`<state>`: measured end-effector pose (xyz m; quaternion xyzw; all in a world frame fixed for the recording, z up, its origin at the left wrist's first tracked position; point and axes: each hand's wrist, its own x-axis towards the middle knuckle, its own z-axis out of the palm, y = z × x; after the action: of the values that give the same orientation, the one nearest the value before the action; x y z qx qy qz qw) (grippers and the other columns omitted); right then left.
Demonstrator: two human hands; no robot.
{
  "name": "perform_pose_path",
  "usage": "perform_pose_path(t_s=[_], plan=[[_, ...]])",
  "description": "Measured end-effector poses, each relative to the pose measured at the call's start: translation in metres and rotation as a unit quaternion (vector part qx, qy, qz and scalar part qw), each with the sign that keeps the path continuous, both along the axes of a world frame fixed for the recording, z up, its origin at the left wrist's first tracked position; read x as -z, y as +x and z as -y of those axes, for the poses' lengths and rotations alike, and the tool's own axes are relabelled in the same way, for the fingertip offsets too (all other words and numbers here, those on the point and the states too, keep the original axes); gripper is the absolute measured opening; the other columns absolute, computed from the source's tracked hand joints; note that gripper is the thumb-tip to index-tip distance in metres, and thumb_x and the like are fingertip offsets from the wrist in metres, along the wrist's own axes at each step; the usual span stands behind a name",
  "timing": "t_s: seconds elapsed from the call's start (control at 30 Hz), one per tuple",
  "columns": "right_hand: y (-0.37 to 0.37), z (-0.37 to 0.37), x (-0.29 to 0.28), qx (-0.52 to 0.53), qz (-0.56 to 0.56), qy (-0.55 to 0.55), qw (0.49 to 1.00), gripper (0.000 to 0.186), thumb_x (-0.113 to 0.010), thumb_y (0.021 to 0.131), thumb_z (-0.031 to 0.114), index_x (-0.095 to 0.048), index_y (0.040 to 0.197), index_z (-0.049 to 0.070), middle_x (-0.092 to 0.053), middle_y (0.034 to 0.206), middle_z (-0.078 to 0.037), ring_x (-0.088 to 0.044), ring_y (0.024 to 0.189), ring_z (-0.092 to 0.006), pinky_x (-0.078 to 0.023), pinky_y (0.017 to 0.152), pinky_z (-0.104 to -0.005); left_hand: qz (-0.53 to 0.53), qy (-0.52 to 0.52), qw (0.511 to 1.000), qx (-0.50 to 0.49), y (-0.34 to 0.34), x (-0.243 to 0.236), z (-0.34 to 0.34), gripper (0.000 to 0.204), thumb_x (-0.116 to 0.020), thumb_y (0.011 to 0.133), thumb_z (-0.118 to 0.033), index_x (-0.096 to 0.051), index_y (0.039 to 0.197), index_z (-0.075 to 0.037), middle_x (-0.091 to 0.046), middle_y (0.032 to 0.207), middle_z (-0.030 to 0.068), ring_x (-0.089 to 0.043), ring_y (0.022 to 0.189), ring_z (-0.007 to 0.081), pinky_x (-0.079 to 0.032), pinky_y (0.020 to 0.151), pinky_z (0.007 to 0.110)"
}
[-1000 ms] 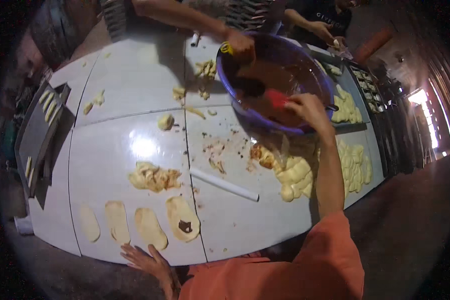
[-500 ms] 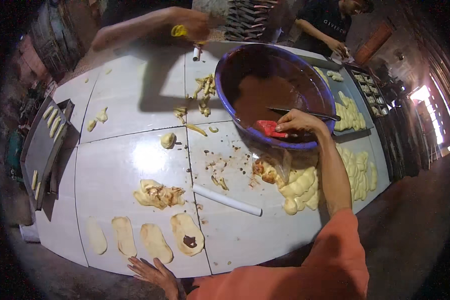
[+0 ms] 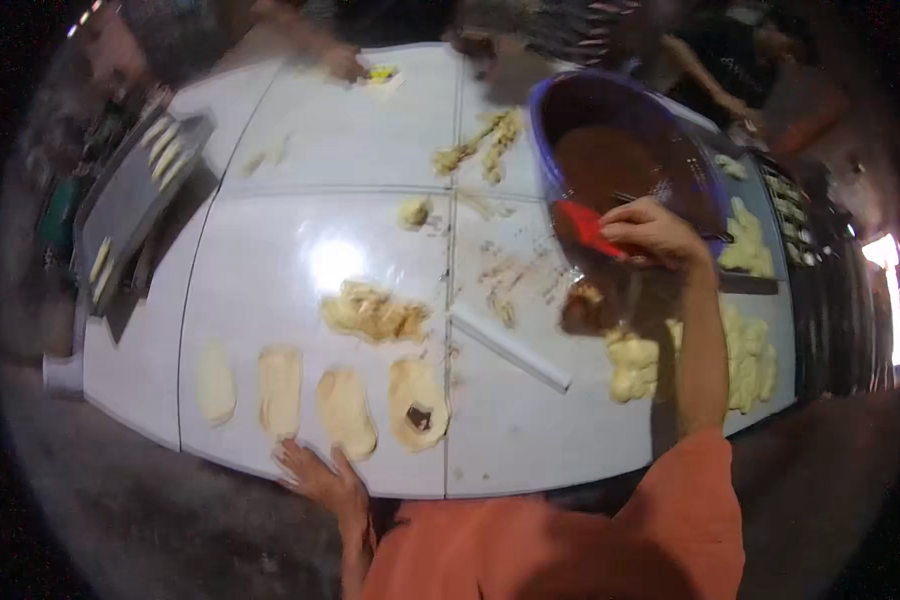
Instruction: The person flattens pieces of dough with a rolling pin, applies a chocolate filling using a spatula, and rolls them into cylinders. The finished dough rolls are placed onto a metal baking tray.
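My right hand (image 3: 655, 235) grips a red plastic scraper (image 3: 587, 228) at the near rim of a purple basin (image 3: 542, 130) holding brown filling (image 3: 610, 165). Fingers spread, my left hand (image 3: 315, 478) rests at the table's front edge, by the lower end of a flattened dough oval (image 3: 280, 388). Beside that oval lie a plain one (image 3: 216, 382), another (image 3: 347, 412) and one (image 3: 417, 385) bearing a dark dab of filling. Farther back sits a brown-smeared dough lump (image 3: 370, 312). Motion blurs the whole view.
A white rolling pin (image 3: 510, 348) lies mid-table. Pale dough pieces (image 3: 745, 355) cover the right side; a tray of dough (image 3: 745, 240) stands behind them. On the left is a dark tray with dough strips (image 3: 140, 215). Another person's hand (image 3: 342, 65) is at the far edge.
The view has shifted, so the table appears higher and farther right. My right hand has lifted the scraper toward the basin's near left rim. The other person's hand has come down onto the table.
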<state>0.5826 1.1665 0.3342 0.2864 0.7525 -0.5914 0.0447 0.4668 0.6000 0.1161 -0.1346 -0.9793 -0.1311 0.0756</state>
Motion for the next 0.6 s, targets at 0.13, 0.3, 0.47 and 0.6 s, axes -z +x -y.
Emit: perform_pose_path(t_s=[0.13, 0.3, 0.47, 0.6], plan=[[-0.028, 0.073, -0.007, -0.079, -0.049, 0.018, 0.996, 0.039, -0.079, 0.092, 0.030, -0.076, 0.111, -0.004, -0.071, 0.082, -0.005, -0.060, 0.062, -0.0102, -0.049, 0.056, -0.0262, 0.038, 0.050, 0.998, 0.031, -0.007, -0.011, -0.018, 0.083, -0.062, 0.101, -0.032, -0.021, 0.164, 0.004, -0.022, 0.170, 0.0255, -0.011, 0.158, 0.0497, 0.001, 0.120, 0.070], [-0.078, 0.187, 0.033, -0.294, -0.032, 0.132, 0.946, 0.032, -0.072, 0.096, 0.027, -0.075, 0.116, 0.002, -0.075, 0.083, -0.014, -0.069, 0.067, -0.0229, -0.054, 0.064, -0.0346, -0.001, 0.091, 0.995, 0.037, 0.003, -0.014, -0.033, 0.080, -0.061, 0.102, -0.030, -0.022, 0.164, 0.002, -0.017, 0.171, 0.0257, -0.007, 0.159, 0.0483, 0.004, 0.120, 0.070], [-0.097, 0.294, 0.092, -0.364, -0.130, 0.293, 0.874, 0.019, -0.072, 0.089, 0.020, -0.072, 0.105, 0.009, -0.069, 0.084, -0.014, -0.070, 0.075, -0.0335, -0.055, 0.067, -0.0448, 0.009, 0.090, 0.995, 0.039, -0.002, -0.018, -0.018, 0.076, -0.054, 0.104, -0.031, -0.021, 0.164, 0.004, -0.016, 0.171, 0.0277, -0.005, 0.159, 0.0474, 0.003, 0.120, 0.070], [-0.093, 0.307, 0.097, -0.319, -0.142, 0.407, 0.844, 0.018, -0.072, 0.086, 0.018, -0.068, 0.103, 0.012, -0.059, 0.077, -0.009, -0.067, 0.069, -0.0281, -0.053, 0.060, -0.0428, -0.021, 0.090, 0.994, 0.056, -0.002, -0.014, -0.014, 0.076, -0.059, 0.104, -0.029, -0.023, 0.163, 0.003, -0.019, 0.171, 0.0256, -0.008, 0.159, 0.0456, 0.003, 0.120, 0.072]])
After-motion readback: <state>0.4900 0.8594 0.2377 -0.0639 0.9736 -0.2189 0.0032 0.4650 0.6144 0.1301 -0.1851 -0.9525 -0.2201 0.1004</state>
